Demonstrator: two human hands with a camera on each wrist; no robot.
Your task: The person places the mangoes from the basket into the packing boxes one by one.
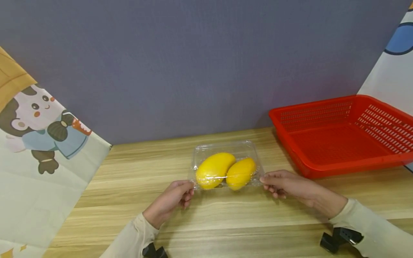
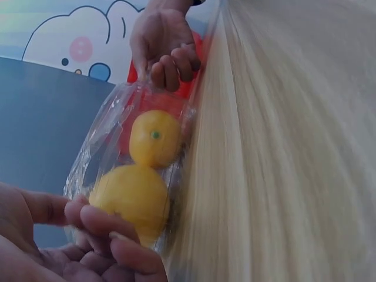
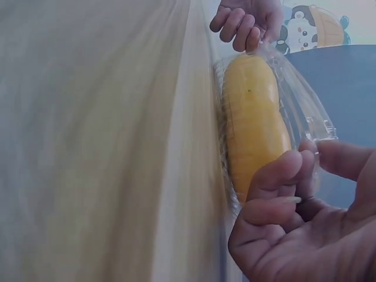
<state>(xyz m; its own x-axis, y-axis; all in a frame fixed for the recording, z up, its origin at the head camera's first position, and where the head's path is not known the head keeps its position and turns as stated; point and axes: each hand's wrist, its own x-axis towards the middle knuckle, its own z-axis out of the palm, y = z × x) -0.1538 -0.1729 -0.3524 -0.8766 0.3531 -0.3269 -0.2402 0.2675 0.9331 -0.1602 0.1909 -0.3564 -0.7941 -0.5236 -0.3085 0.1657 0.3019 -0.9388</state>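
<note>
A clear plastic clamshell box (image 1: pixel 222 147) with two yellow mangoes (image 1: pixel 215 168) inside sits on the wooden table. The mangoes lie side by side, the left one larger. My left hand (image 1: pixel 172 200) pinches the box's near left corner between thumb and fingers. At the near right corner, my right hand (image 1: pixel 292 188) pinches the thin plastic edge the same way. The clear lid (image 3: pixel 302 94) arches over the fruit in the right wrist view. Past the mangoes in the left wrist view, the right hand (image 2: pixel 164 50) appears at the box's far end.
A red plastic basket (image 1: pixel 342 166) with slotted walls stands at the right, close to the right hand. Behind the wooden table (image 1: pixel 135 175) rises a grey-blue panel (image 1: pixel 180 71). Cartoon-printed sheets (image 1: pixel 42 125) hang at both sides.
</note>
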